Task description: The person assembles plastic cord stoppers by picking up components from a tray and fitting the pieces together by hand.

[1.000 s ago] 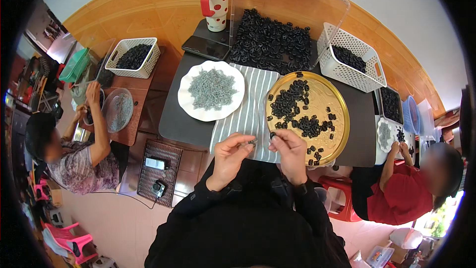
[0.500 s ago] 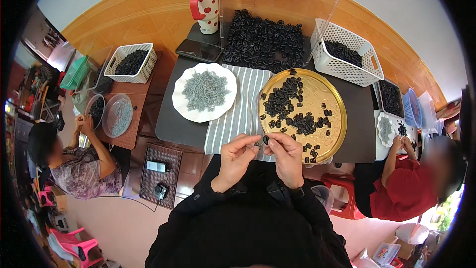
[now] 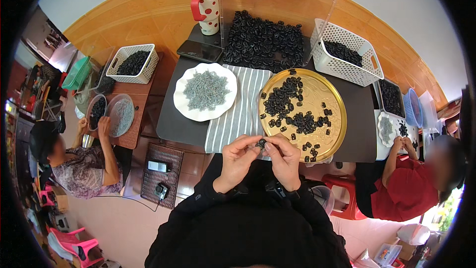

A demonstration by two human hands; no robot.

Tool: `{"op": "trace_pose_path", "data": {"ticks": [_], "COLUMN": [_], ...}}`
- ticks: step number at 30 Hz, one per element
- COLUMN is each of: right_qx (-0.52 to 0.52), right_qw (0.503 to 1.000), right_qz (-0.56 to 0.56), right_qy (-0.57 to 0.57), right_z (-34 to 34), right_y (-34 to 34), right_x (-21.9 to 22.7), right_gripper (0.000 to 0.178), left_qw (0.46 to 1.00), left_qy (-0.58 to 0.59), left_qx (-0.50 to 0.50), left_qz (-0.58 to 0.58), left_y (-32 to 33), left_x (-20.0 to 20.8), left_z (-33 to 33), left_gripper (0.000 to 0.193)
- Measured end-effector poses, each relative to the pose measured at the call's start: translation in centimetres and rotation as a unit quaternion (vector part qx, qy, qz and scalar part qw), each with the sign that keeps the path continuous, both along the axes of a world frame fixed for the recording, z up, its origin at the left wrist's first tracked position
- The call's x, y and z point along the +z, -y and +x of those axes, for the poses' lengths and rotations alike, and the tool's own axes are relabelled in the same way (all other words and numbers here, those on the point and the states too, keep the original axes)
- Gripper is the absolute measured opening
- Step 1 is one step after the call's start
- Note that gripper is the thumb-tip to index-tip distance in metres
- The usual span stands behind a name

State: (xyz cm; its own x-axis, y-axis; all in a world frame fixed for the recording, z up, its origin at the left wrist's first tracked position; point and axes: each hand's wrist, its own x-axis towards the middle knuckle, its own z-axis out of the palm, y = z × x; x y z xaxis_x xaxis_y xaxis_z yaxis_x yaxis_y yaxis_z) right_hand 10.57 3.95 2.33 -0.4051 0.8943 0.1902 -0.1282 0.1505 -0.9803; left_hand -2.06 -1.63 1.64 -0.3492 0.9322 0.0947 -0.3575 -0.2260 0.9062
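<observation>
Gap's closed: left hand (image 3: 237, 161) and right hand (image 3: 284, 160) now meet, pinching small black parts (image 3: 261, 143), likely touching; gold tray (image 3: 317, 89) beyond.

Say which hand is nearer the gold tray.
Right. The right hand is beside the near-left edge of the gold tray; the left hand is farther off, left of the right hand.

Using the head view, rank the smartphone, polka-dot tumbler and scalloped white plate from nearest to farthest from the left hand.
From the left hand:
1. Scalloped white plate: ahead and to the left.
2. Smartphone: beyond the plate, lying flat.
3. Polka-dot tumbler: farthest back, standing past the phone.
</observation>
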Motion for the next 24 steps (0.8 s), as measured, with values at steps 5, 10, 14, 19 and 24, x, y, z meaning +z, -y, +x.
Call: {"op": "trace_pose_path", "data": {"ticks": [5, 10, 14, 19, 24], "right_qx": [0.012, 0.012, 0.037, 0.024, 0.007], "right_qw": [1.000, 1.000, 0.998, 0.989, 0.988], "right_qz": [-0.009, 0.002, 0.042, 0.139, 0.147], "right_qy": [-0.023, -0.008, 0.023, 0.051, 0.049], "right_z": [0.2, 0.4, 1.0, 1.1, 1.2], "right_y": [0.1, 0.0, -0.1, 0.0, 0.1], "right_x": [-0.3, 0.3, 0.6, 0.5, -0.2], "right_gripper": [0.018, 0.018, 0.025, 0.035, 0.034], "left_qw": [0.999, 0.998, 0.998, 0.998, 0.997], "left_qy": [0.005, 0.012, 0.029, 0.033, 0.044], "left_qx": [-0.031, -0.055, -0.054, -0.054, -0.060], "left_qz": [0.013, 0.021, 0.029, 0.026, 0.027], "left_y": [0.2, 0.2, 0.1, 0.2, 0.2], "left_x": [-0.3, -1.0, -1.0, -0.9, -1.0], "left_z": [0.0, -0.3, -0.4, -0.3, -0.2], "left_gripper": [0.031, 0.032, 0.032, 0.032, 0.032]}}
